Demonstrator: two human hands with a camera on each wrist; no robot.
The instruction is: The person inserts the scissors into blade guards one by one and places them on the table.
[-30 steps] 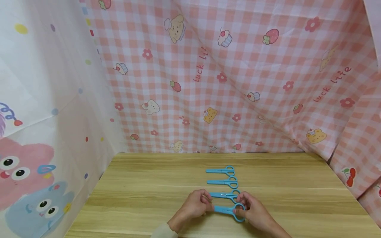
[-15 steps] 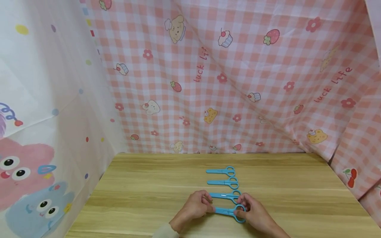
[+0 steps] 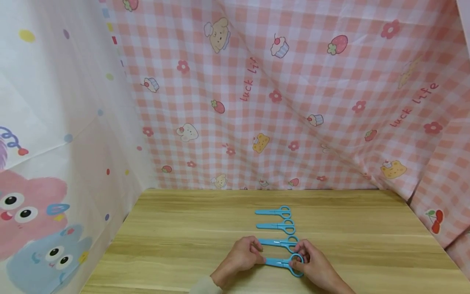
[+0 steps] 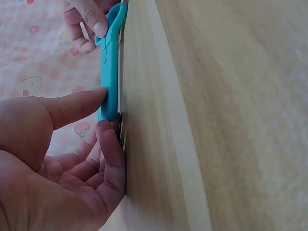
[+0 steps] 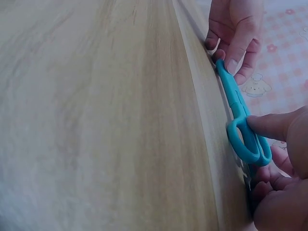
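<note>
Several light-blue scissors, which look capped over the blades, lie in a column on the wooden table, handles to the right. The nearest pair of scissors is between my two hands. My left hand pinches its tip, with the thumb on top and the other fingers curled at the far side. At the handle end, my right hand holds the loops, its thumb pressing on them. The second pair of scissors lies just beyond, close to the fingers of both hands. What the right fingers touch underneath is partly hidden.
Two more pairs of scissors, the farthest and the one before it, lie farther back. The wooden table extends to both sides. A pink checked cloth hangs behind it, and a white printed cloth hangs at the left.
The head view has shifted very slightly. Both hands keep their hold on the nearest scissors, and the other scissors stay where they were.
</note>
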